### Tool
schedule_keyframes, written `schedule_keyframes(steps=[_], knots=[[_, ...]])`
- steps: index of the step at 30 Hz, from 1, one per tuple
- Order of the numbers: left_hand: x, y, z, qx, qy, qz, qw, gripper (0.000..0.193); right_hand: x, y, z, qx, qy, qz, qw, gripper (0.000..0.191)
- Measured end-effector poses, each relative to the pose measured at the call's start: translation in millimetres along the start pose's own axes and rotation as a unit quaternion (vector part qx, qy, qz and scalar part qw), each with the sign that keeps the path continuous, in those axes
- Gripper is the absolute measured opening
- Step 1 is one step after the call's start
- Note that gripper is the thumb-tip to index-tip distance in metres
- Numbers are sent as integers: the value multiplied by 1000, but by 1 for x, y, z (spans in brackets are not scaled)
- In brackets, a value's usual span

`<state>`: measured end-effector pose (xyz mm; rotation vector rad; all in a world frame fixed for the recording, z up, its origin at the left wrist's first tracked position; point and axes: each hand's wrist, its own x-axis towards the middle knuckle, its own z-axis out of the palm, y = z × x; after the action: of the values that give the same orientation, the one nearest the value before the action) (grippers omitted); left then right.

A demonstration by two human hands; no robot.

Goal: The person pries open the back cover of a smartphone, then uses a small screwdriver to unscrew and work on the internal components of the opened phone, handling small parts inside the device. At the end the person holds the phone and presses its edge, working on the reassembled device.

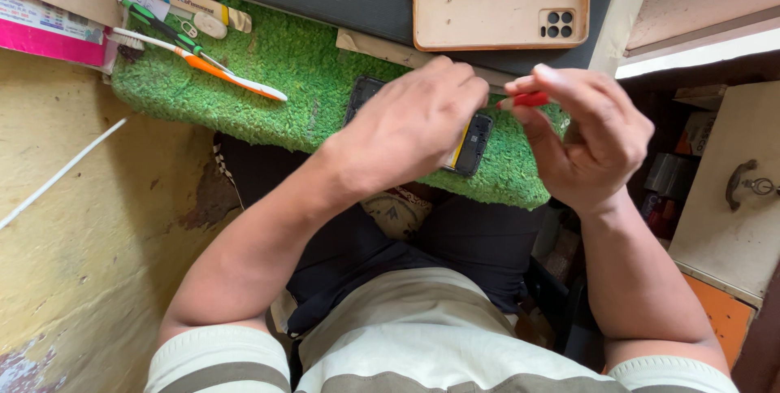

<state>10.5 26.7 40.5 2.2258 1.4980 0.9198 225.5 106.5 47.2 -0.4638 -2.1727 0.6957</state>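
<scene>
Opened phone [471, 145] under the curled left hand [410, 129], right hand [597, 137] grip pinching a red-handled tool [528, 100].

Phone repair shop: opened phone [470, 143], tan phone case [487, 4], screwdriver [526, 100].

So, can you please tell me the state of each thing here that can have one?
Phone: lies opened on the green mat, insides showing.
Phone case: empty, inner side up.
Red tool: pinched in the right hand.
Left hand: rests on the phone.
Toothbrush: lies flat, unused.
</scene>
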Motion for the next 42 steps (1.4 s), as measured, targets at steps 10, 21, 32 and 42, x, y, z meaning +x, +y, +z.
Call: schedule_keyframes(steps=[10, 21, 32, 42], knots=[[-39, -4, -69, 49, -41, -58, 996, 65, 8, 7, 0, -143, -112, -45, 982, 20], [-61, -31, -67, -7, -36, -99, 994, 81, 11, -8, 15, -197, -140, -43, 969, 11], [-58, -49, -66, -41, 0, -21, 999, 73, 15, -36, 26, -202, -217, -55, 954, 50], [-55, -47, -59, -91, 30, -24, 995, 32, 13, -24, 22, -212, -150, -92, 961, 31]])
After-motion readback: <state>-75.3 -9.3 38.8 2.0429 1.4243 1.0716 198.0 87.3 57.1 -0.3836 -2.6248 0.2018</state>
